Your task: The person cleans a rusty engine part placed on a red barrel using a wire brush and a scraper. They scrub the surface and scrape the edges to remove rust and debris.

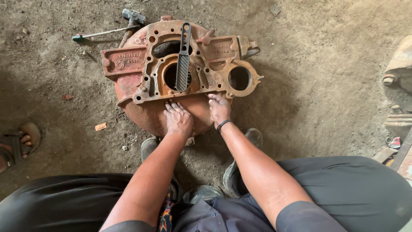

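Rust-red cast iron is what the head view looks down on: a heavy housing (pixel 171 73) lying flat on the dirt floor (pixel 326 86), a round body below and a bolted plate with several round openings above. Both hands press on the near rim of it. The left hand (pixel 178 119) lies flat, fingers spread toward the plate's lower edge; the right hand (pixel 219 109), with a dark band at the wrist, rests beside it, fingers spread and tips at the plate's edge. Neither holds anything. A black file (pixel 183 60) lies loose across the centre opening, pointing away from the person. Past the housing's far left corner lie a hammer (pixel 131 21) and a green-handled screwdriver (pixel 101 33). The person's shoes (pixel 244 159) sit just against the near rim. A sandalled foot (pixel 19 141) of someone else shows at the left edge of the floor. To my eye the risks are plain: if the housing were tipped or shifted, the file could slide off or drop through the opening, fingertips could get pinched at the plate's edge, and the toes are close under that weight.
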